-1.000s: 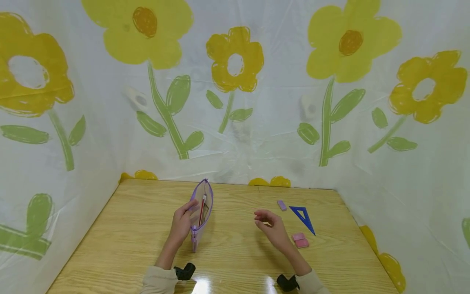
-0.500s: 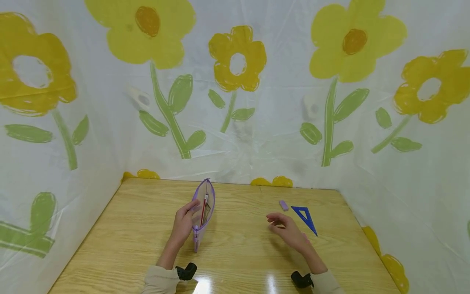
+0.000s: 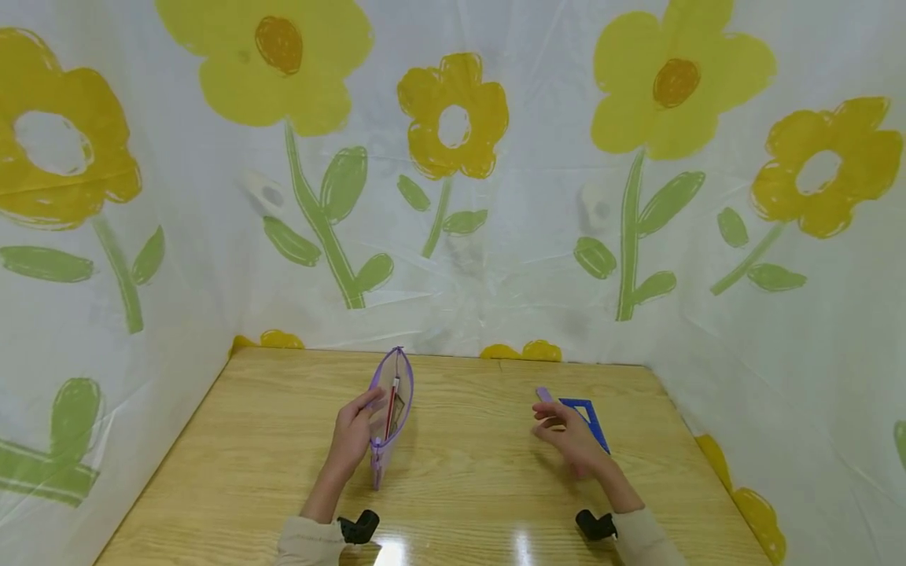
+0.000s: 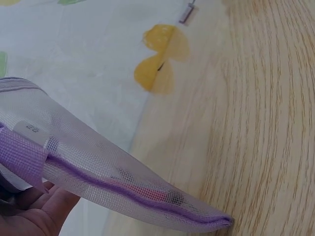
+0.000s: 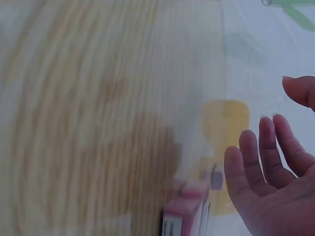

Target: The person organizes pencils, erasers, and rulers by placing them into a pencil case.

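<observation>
My left hand (image 3: 349, 432) grips a purple mesh pencil case (image 3: 378, 465) by its side, and the case stands on edge with its zipped mouth spread. Inside it a red pencil (image 3: 391, 410) shows, and the left wrist view shows the see-through mesh side (image 4: 108, 157) with a purple seam. My right hand (image 3: 579, 444) hovers over the right of the table, fingers loosely bent and holding nothing. It partly covers a blue set square (image 3: 597, 428). A purple eraser (image 3: 543, 393) lies just beyond its fingertips. Pink erasers (image 5: 186, 211) lie below the hand, mostly hidden in the head view.
The wooden table (image 3: 467, 479) meets a white flower-printed cloth (image 3: 524, 299) at the back and sides. A black wrist camera (image 3: 594, 525) sits at the right wrist, and another black camera (image 3: 359, 527) at the left wrist.
My right hand has moved to the right, away from the pencil case, and now overlaps the set square and hides most of the pink erasers. My left hand and the case have stayed put.
</observation>
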The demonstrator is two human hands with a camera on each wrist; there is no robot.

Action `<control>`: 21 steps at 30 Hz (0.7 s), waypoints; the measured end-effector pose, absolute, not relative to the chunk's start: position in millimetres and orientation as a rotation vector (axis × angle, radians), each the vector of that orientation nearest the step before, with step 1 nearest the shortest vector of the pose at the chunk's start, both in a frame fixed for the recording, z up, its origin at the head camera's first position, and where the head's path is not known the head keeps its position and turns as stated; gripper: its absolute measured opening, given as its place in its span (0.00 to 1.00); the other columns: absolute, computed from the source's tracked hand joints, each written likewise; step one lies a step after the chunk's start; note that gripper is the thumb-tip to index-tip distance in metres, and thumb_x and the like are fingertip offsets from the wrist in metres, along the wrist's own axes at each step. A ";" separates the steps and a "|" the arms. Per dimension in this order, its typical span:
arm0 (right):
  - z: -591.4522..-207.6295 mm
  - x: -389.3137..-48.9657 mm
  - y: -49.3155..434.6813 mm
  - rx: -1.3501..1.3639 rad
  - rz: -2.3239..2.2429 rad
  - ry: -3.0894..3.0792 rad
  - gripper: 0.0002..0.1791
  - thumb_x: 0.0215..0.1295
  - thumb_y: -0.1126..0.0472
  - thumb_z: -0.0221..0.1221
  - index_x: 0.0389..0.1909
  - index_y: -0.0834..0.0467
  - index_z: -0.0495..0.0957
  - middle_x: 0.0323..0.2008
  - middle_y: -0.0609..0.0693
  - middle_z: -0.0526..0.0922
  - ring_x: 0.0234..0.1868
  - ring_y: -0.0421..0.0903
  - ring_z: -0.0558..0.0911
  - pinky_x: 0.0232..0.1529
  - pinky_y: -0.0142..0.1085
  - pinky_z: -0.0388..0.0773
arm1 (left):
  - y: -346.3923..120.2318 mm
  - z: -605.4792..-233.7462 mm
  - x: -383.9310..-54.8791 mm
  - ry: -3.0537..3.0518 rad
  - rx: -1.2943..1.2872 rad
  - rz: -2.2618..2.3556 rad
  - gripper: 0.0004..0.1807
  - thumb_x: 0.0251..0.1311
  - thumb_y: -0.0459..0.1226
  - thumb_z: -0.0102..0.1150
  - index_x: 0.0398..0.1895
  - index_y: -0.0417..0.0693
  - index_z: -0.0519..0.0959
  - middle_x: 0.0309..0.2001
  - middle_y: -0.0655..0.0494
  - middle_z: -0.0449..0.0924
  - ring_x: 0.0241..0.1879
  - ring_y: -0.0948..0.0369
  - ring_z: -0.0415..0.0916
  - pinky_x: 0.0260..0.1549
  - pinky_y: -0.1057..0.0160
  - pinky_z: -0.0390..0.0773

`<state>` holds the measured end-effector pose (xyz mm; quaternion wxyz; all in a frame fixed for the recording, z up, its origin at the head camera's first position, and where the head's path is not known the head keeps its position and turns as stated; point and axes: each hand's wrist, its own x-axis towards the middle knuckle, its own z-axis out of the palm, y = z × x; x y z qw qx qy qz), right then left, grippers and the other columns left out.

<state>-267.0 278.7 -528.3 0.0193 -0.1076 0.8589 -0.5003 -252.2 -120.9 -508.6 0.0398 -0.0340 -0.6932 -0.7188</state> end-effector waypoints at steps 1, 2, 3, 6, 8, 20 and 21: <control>-528.1 -268.6 280.7 -0.329 -1.550 2.674 0.23 0.68 0.63 0.65 0.62 0.67 0.75 0.54 0.65 0.80 0.49 0.48 0.82 0.51 0.32 0.82 | -121.3 -508.8 -252.5 -2.125 -0.102 -2.205 0.25 0.75 0.25 0.28 0.71 0.22 0.62 0.71 0.27 0.63 0.70 0.35 0.65 0.67 0.41 0.73; -527.4 -270.1 283.1 -0.327 -1.548 2.678 0.23 0.68 0.63 0.65 0.61 0.67 0.75 0.54 0.65 0.80 0.49 0.49 0.82 0.50 0.31 0.82 | -121.6 -508.8 -252.9 -2.127 -0.098 -2.207 0.25 0.75 0.25 0.28 0.71 0.22 0.62 0.71 0.27 0.63 0.70 0.36 0.65 0.67 0.42 0.73; -526.8 -271.3 285.6 -0.325 -1.549 2.681 0.24 0.67 0.63 0.65 0.62 0.67 0.75 0.54 0.65 0.80 0.49 0.50 0.82 0.48 0.31 0.83 | -121.9 -508.8 -253.3 -2.128 -0.096 -2.206 0.26 0.75 0.25 0.28 0.71 0.22 0.62 0.71 0.28 0.63 0.70 0.36 0.66 0.67 0.42 0.73; -526.7 -275.4 293.1 -0.245 -1.572 2.663 0.25 0.66 0.63 0.67 0.62 0.66 0.76 0.55 0.65 0.80 0.50 0.51 0.81 0.46 0.31 0.83 | -122.4 -509.5 -254.8 -2.130 -0.101 -2.190 0.25 0.75 0.25 0.28 0.71 0.22 0.62 0.71 0.27 0.63 0.69 0.35 0.66 0.66 0.42 0.73; -527.9 -278.5 297.8 -0.201 -1.575 2.654 0.27 0.66 0.62 0.67 0.63 0.67 0.75 0.55 0.65 0.80 0.50 0.52 0.81 0.45 0.32 0.84 | -122.8 -509.8 -255.3 -2.129 -0.097 -2.186 0.25 0.74 0.25 0.28 0.70 0.22 0.62 0.70 0.27 0.64 0.69 0.35 0.66 0.66 0.42 0.74; -526.4 -305.9 304.1 -0.056 -1.634 2.626 0.29 0.66 0.66 0.65 0.64 0.74 0.71 0.57 0.72 0.77 0.50 0.51 0.82 0.39 0.35 0.87 | -122.7 -509.8 -252.2 -2.124 -0.094 -2.200 0.26 0.74 0.24 0.27 0.71 0.22 0.62 0.70 0.26 0.64 0.69 0.35 0.66 0.66 0.41 0.73; -526.2 -308.4 304.1 -0.042 -1.635 2.625 0.29 0.66 0.67 0.64 0.64 0.74 0.70 0.58 0.72 0.76 0.50 0.52 0.82 0.40 0.36 0.87 | -122.5 -509.7 -252.2 -2.119 -0.092 -2.203 0.26 0.74 0.24 0.27 0.71 0.22 0.62 0.70 0.26 0.64 0.68 0.35 0.67 0.66 0.41 0.73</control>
